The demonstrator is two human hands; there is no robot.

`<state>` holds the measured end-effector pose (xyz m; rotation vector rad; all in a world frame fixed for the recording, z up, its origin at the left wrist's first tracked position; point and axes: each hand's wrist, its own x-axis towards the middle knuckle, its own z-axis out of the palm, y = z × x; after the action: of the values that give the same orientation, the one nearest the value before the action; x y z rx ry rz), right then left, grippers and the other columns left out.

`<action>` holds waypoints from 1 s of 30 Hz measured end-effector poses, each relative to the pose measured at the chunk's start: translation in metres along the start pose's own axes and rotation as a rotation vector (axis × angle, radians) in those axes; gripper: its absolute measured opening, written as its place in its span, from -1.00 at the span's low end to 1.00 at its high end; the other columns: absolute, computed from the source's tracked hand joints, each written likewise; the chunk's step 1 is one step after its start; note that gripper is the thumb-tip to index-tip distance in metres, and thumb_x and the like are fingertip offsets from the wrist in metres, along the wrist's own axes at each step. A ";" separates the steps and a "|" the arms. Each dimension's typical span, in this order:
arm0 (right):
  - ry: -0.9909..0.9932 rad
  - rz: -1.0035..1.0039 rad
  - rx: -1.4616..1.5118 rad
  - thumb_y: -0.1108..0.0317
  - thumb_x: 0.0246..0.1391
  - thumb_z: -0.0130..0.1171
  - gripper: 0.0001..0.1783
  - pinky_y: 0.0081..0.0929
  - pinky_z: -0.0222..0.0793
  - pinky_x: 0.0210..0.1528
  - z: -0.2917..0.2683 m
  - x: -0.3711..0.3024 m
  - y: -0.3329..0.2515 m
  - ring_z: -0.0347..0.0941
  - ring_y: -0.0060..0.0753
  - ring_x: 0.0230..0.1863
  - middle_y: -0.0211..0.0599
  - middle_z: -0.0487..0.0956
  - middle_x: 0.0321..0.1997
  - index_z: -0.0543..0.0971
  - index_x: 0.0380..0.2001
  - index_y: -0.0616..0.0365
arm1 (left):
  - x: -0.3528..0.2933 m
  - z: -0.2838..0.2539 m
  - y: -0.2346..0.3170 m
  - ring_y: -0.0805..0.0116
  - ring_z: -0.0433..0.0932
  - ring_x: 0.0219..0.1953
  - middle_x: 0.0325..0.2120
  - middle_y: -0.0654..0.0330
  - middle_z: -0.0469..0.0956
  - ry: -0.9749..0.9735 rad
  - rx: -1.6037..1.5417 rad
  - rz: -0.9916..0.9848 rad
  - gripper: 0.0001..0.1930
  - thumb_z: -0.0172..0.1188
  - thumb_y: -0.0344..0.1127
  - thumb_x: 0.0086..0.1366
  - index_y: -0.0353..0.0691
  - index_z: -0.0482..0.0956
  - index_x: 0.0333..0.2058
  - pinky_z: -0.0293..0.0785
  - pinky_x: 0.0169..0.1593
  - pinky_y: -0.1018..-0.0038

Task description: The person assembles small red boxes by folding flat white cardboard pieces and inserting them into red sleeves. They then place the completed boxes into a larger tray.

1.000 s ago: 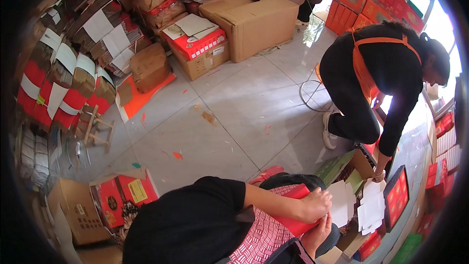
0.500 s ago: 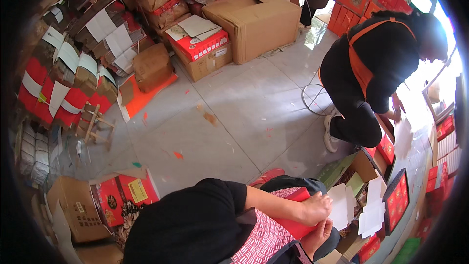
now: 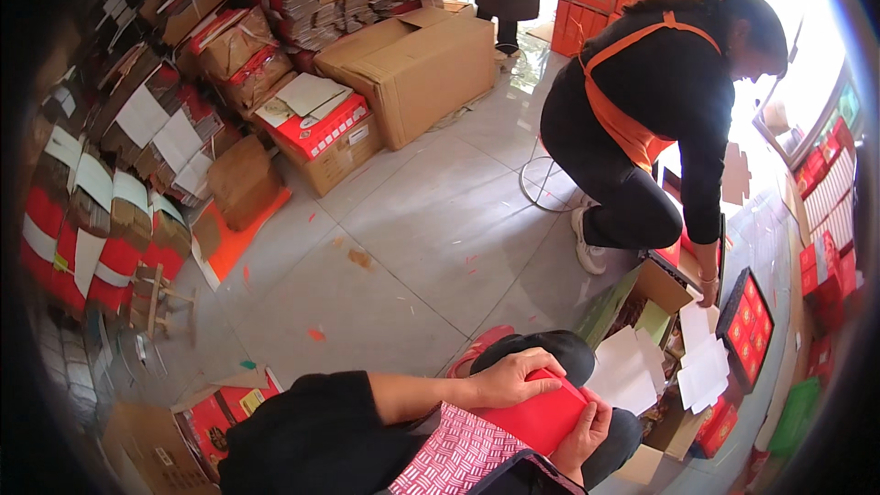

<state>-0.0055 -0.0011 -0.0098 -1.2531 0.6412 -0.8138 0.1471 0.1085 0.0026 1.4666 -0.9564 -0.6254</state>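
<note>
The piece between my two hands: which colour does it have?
The held piece is plain bright red where visible, best seen in the head view.

left hand | right hand | moved apart | red piece more exposed

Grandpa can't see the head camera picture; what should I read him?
A person in a patterned apron has their left hand and right hand on a red piece. To the right, a co-worker in an orange apron bends beside an open carton; stacked cardboard lines the upper left.
</note>
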 end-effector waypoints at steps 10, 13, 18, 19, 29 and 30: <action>-0.029 -0.105 -0.258 0.51 0.19 0.01 -0.89 -0.54 0.32 -0.02 -0.008 0.016 -0.010 0.46 -0.36 -0.12 -0.14 0.55 -0.18 0.51 -0.29 0.30 | 0.017 0.009 -0.008 0.38 0.49 -0.22 -0.31 0.15 0.53 0.035 -0.060 0.023 -0.96 0.15 -0.46 0.24 -0.28 0.54 -0.35 0.39 -0.13 0.51; 0.007 -0.108 -0.225 0.49 0.20 0.01 -0.89 -0.53 0.33 -0.04 -0.021 0.014 -0.012 0.46 -0.36 -0.13 -0.16 0.54 -0.19 0.50 -0.29 0.31 | 0.025 0.020 0.001 0.43 0.47 -0.22 -0.29 0.16 0.54 -0.048 -0.096 -0.030 -0.95 0.14 -0.47 0.24 -0.29 0.54 -0.32 0.38 -0.12 0.54; -0.001 -0.155 -0.256 0.48 0.20 0.02 -0.88 -0.53 0.34 -0.03 -0.042 0.028 -0.009 0.46 -0.38 -0.12 -0.16 0.55 -0.16 0.51 -0.27 0.29 | 0.097 0.006 0.035 0.30 0.55 -0.20 -0.28 0.05 0.56 -0.633 0.273 -0.061 -0.72 0.21 -0.40 0.19 -0.35 0.50 -0.13 0.42 -0.10 0.50; -0.014 -0.202 -0.278 0.49 0.17 0.04 -0.89 -0.52 0.35 -0.08 -0.040 0.036 -0.010 0.46 -0.39 -0.18 -0.19 0.54 -0.22 0.52 -0.28 0.28 | 0.108 0.008 0.049 0.25 0.56 -0.18 -0.26 0.02 0.56 -0.702 0.348 -0.105 -0.67 0.19 -0.38 0.20 -0.33 0.46 -0.06 0.43 -0.09 0.48; 0.362 0.122 -0.564 0.18 0.20 0.06 -0.69 -0.43 0.41 -0.10 -0.183 0.157 0.080 0.52 -0.38 -0.24 -0.19 0.61 -0.30 0.53 -0.21 0.24 | 0.180 0.006 -0.037 0.46 0.43 -0.03 -0.03 0.19 0.47 -0.623 0.171 -0.456 -0.55 -0.01 -0.30 0.36 -0.25 0.26 0.20 0.34 0.06 0.51; 0.602 0.091 -0.682 0.26 0.10 0.09 -0.75 -0.40 0.44 -0.15 -0.231 0.170 0.102 0.54 -0.32 -0.24 -0.16 0.61 -0.30 0.56 -0.28 0.21 | 0.188 0.007 -0.047 0.46 0.42 -0.02 -0.01 0.19 0.45 -0.495 0.098 -0.532 -0.56 -0.02 -0.29 0.37 -0.25 0.27 0.19 0.33 0.06 0.52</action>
<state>-0.0752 -0.2586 -0.1558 -1.5694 1.5458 -0.9368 0.2478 -0.0565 -0.0154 1.7048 -0.9759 -1.3942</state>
